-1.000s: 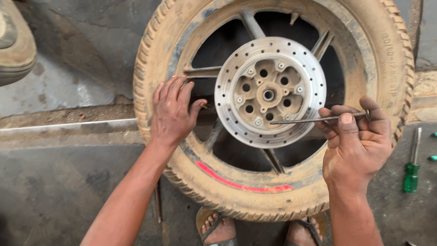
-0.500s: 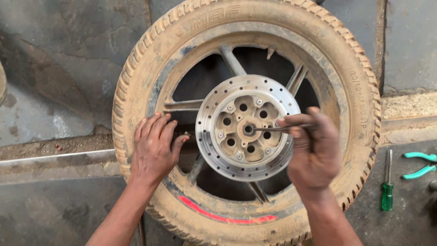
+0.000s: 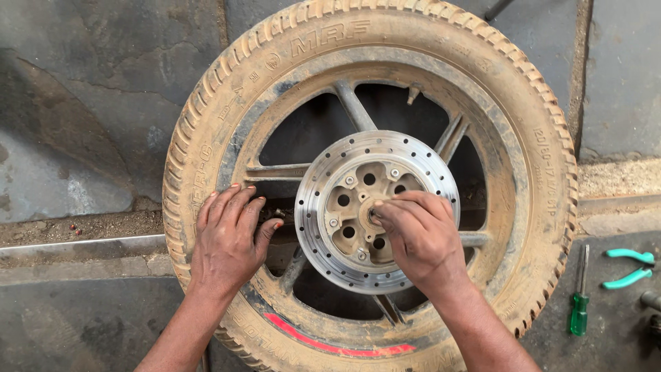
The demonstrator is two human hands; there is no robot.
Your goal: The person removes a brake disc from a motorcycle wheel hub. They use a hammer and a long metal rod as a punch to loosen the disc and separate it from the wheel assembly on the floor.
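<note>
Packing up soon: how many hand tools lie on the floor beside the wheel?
2 clearly: a green-handled screwdriver right of the dusty tyre, and teal-handled pliers further right. Others may be hidden off-frame.

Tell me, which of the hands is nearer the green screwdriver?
Right. The right hand is at the brake disc's centre; the left hand rests farther from the green screwdriver.

Dusty matt rubber tyre point(image 3: 206, 138), dull drilled metal brake disc point(image 3: 317, 227), glossy green plastic-handled screwdriver point(image 3: 580, 306)
</note>
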